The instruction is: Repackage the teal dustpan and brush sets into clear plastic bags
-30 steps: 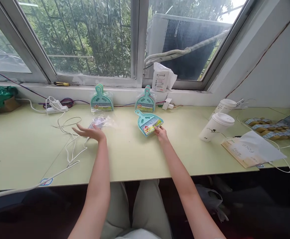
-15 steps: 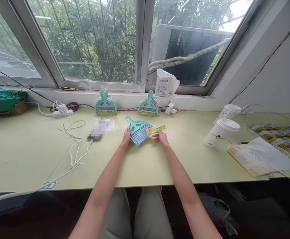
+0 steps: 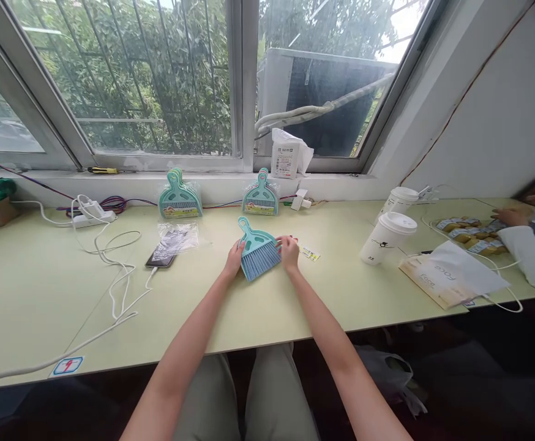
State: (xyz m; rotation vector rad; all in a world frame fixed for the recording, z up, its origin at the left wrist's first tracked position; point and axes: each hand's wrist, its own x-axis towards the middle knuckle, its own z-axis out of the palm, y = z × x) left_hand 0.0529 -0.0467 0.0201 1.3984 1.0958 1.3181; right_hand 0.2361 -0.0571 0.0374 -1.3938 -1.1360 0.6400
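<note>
Green desk point(image 3: 42, 288) by window: left grip point(image 3: 234, 257), right grip point(image 3: 289, 251) pinching mini broom set point(image 3: 257, 248) between them.

Left hand point(image 3: 234, 257): bare, no glove, no ring or watch to be seen.
Right hand point(image 3: 289, 252): bare too, nothing worn on the fingers or wrist.
Arms: both uncovered right down to the bottom edge of the view, no sleeves showing.
Trousers point(image 3: 267, 398): light, pale grey-green cloth over both legs, plain, with soft folds and no visible pattern.
</note>
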